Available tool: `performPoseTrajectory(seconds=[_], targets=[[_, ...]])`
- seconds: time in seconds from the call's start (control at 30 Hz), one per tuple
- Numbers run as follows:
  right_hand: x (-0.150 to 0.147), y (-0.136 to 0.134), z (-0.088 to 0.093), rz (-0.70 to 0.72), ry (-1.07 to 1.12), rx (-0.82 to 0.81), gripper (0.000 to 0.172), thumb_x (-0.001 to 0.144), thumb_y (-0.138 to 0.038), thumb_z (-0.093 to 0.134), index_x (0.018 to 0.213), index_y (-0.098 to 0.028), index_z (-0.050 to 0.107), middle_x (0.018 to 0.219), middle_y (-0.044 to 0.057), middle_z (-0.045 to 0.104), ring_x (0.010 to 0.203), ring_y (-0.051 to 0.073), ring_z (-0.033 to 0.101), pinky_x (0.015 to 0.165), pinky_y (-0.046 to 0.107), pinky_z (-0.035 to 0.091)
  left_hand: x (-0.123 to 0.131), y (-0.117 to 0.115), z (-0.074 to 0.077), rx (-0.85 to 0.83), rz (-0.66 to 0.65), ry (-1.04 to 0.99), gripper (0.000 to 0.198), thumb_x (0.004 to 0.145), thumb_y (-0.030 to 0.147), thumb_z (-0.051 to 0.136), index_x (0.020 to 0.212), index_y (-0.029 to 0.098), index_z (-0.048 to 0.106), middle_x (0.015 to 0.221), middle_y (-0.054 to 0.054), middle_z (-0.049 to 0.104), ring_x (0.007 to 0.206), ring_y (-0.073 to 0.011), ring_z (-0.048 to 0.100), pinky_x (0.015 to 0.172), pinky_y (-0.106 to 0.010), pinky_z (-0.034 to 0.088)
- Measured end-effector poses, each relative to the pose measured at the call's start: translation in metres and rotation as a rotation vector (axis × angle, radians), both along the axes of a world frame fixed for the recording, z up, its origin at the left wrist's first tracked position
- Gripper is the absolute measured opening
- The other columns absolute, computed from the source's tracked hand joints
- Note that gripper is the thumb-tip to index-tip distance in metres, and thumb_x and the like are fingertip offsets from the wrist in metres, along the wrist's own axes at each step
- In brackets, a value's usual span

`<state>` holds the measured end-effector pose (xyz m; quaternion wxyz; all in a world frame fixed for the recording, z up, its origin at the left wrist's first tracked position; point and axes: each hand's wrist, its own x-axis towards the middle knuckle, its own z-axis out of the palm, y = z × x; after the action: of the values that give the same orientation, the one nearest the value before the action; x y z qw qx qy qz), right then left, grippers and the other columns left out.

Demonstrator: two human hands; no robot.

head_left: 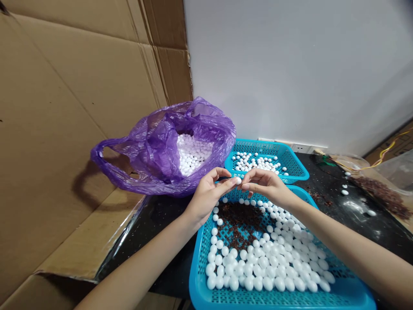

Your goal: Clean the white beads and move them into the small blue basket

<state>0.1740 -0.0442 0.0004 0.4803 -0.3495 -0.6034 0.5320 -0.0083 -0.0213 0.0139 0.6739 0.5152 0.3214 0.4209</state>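
Between the thumb and fingertips of my left hand is a small white ball. My right hand is right beside it, its thumb and fingers pinched together close to the ball. What those fingertips hold, if anything, is too small to make out. Both hands are above the far end of the near blue basket. Many white balls lie in this basket, mostly at the front and right. A heap of dark brown flakes covers part of its floor toward the back left.
A purple plastic bag full of white balls stands back left against cardboard. Behind the near basket is a second blue basket with white balls. Right are stray balls, brown flakes, a yellow wire and wall sockets.
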Motion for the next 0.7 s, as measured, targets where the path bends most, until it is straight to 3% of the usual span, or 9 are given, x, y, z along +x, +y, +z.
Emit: performPoseTrajectory(seconds=[0.2, 0.7], targets=[[-0.0044, -0.0021, -0.0004, -0.079, 0.005, 0.054, 0.006, 0.078, -0.024, 0.067, 0.082, -0.02, 0.065, 0.081, 0.002, 0.062, 0.076, 0.013, 0.06, 0.059, 0.024, 0.053, 0.0012, -0.0002, -0.0003, 0.009, 0.038, -0.01, 0.023, 0.069, 0.023, 0.073, 0.083, 0.017, 0.054, 0.082, 0.003, 0.057, 0.083, -0.0107, 0.057, 0.08, -0.025, 0.042], [-0.0048, -0.001, -0.0023, -0.079, 0.015, 0.074, 0.006, 0.078, -0.023, 0.067, 0.081, -0.02, 0.063, 0.079, 0.0, 0.059, 0.072, 0.011, 0.058, 0.055, 0.021, 0.054, 0.0004, 0.0018, -0.0032, 0.097, -0.001, -0.01, 0.019, 0.071, 0.022, 0.071, 0.077, 0.017, 0.054, 0.079, 0.004, 0.051, 0.078, -0.0078, 0.051, 0.075, -0.022, 0.041]])
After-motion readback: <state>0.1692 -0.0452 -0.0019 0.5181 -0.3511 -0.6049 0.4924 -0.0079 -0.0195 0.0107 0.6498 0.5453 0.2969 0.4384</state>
